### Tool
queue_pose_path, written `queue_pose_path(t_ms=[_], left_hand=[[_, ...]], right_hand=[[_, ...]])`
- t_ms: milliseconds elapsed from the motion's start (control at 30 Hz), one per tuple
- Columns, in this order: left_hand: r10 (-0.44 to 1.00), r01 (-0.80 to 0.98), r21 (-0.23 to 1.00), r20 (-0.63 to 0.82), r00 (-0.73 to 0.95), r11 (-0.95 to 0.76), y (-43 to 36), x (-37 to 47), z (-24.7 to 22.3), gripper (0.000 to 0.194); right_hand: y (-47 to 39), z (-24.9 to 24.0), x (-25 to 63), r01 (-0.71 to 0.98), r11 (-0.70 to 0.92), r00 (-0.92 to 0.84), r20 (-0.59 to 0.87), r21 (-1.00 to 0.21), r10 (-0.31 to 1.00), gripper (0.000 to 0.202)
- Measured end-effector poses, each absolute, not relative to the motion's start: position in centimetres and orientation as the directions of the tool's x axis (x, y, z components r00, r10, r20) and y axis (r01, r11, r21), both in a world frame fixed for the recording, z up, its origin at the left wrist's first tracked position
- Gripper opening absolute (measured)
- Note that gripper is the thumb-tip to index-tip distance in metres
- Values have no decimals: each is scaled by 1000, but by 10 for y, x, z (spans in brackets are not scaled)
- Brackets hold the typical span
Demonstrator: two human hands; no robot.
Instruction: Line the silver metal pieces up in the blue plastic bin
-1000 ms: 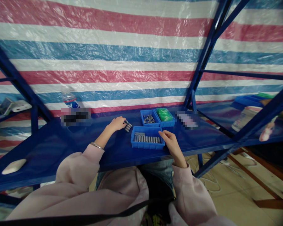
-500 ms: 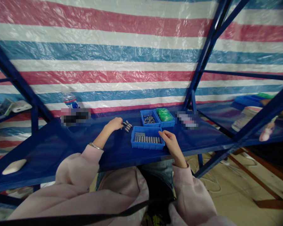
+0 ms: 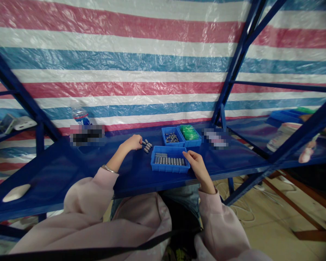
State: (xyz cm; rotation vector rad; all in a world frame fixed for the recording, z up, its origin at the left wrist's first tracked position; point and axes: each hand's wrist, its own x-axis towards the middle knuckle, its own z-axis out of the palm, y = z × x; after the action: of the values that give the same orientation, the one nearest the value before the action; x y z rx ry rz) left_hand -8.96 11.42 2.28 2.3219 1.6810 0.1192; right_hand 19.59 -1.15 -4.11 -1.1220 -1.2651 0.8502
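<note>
Cylinders of grey metal (image 3: 149, 145), variously angled, lay on the blue bench (image 3: 137, 172) just right of the nearer, curled left hand (image 3: 135, 142), its grip indiscernible; the right hand (image 3: 195, 160) pinched a blue plastic tray (image 3: 170, 168).

One rectangular blue box (image 3: 168, 168), open-topped, upright, long side facing the near edge of the table (image 3: 136, 177), containing grey metal cylinders (image 3: 169, 160) mostly ranged side by side in a row, with several loose metal cylinders (image 3: 147, 148) lying in a small cluster farther from that edge, beyond the box's far left corner.
</note>
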Motion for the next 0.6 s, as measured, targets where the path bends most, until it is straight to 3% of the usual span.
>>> queue_pose_path(t_ms=[200, 400, 600], left_hand=[[919, 851, 348, 170, 355, -393, 114, -89, 35, 16], [761, 600, 477, 492, 424, -642, 103, -74, 48, 18], [627, 461, 425, 510, 589, -779, 75, -50, 61, 18]], right_hand=[[-11, -40, 196, 92, 282, 145, 293, -955, 945, 47], [-9, -43, 197, 96, 286, 146, 298, -953, 943, 47], [-8, -43, 197, 92, 290, 143, 301, -953, 943, 47]])
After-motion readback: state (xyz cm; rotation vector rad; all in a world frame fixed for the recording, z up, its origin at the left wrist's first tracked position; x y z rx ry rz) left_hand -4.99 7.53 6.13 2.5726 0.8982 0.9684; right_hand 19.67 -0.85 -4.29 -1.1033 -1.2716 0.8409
